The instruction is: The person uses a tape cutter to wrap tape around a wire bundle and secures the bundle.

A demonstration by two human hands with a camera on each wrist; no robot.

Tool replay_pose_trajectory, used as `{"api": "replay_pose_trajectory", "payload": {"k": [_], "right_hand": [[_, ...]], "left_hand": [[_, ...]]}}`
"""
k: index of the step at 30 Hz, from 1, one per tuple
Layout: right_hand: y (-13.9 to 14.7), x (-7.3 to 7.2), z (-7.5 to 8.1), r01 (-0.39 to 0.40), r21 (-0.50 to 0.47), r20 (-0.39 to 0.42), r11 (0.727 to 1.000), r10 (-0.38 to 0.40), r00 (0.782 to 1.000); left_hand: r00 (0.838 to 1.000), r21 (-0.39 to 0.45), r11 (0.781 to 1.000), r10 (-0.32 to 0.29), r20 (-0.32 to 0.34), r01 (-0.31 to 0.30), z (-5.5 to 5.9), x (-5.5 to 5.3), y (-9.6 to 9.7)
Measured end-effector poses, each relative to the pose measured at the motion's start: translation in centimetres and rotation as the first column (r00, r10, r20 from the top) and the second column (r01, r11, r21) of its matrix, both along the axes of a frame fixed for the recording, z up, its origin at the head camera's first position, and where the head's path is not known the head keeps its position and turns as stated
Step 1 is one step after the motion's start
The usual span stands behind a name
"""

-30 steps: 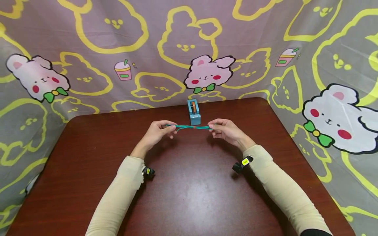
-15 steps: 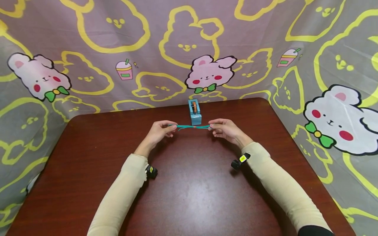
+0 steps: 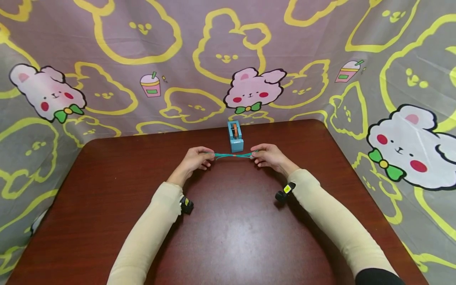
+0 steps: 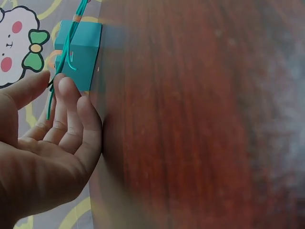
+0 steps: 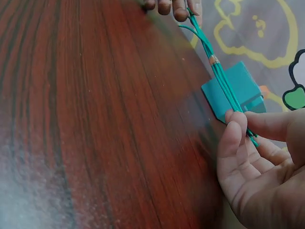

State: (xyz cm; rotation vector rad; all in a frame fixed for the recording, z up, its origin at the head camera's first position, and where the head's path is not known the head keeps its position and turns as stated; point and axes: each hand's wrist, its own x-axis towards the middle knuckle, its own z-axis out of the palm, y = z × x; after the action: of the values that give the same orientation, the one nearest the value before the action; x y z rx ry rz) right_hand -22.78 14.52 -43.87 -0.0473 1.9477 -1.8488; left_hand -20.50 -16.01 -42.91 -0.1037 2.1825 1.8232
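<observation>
A thin bundle of green wires (image 3: 242,155) stretches level between my two hands, just in front of the blue tape dispenser (image 3: 236,145). A small band of orange tape (image 5: 214,60) wraps the bundle near its middle. My left hand (image 3: 193,161) pinches one end between thumb and fingertips, and a short wire end (image 4: 48,109) sticks out past the grip. At the other end, my right hand (image 3: 272,157) pinches the wires the same way, with several cut ends (image 5: 254,140) poking out below the thumb. One loose wire (image 4: 71,64) bends away from the bundle near my left hand.
The dispenser carries an orange tape roll (image 3: 234,130) and stands near the back of the dark brown table (image 3: 228,221). A patterned curtain (image 3: 178,71) rises behind the table and along its sides. Black wrist cameras (image 3: 187,205) sit on both sleeves.
Both forearms have drawn slightly inward, the left to the right and the right to the left. The bundle sits a touch nearer to me, and both hands still pinch it.
</observation>
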Motion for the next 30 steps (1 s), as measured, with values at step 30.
{"api": "replay_pose_trajectory", "payload": {"k": [30], "right_hand": [[-0.6,-1.0,-0.1,-0.025,0.412,-0.261,0.911,0.144,0.954]], "left_hand": [[0.999,-0.166,0.986,-0.036,-0.012,0.033,-1.0,-1.1,0.0]]}}
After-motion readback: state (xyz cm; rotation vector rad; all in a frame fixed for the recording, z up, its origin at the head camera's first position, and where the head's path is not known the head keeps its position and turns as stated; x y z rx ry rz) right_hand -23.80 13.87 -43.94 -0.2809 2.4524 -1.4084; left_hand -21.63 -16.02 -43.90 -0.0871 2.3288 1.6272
